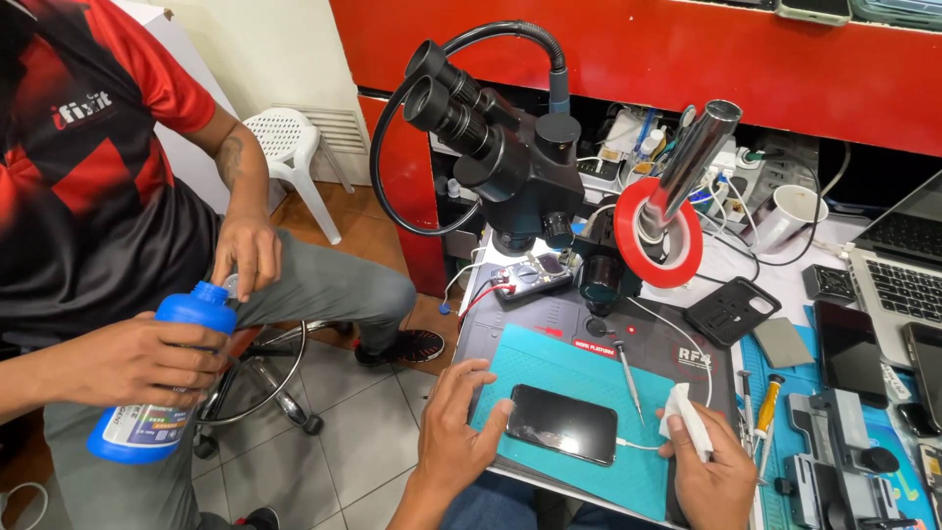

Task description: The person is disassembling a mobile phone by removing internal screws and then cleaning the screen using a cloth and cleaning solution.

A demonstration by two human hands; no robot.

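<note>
Steadying a dark phone [561, 424] on the teal mat [549, 368], left hand [456, 427] lies open with fingertips at its edge.
Right hand [714, 469] is closed around a folded white cloth [686, 419], just right of the phone. A screwdriver [628, 378] lies between them on the mat. Behind stands a black microscope [510, 147]. Beside the surface [589, 319], a seated co-worker grips a blue bottle [167, 383].

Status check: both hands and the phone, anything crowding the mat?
Left hand steadies black phone on teal mat. Right hand holds white wipe. Screwdriver lies beside; co-worker's blue bottle off-bench.
</note>
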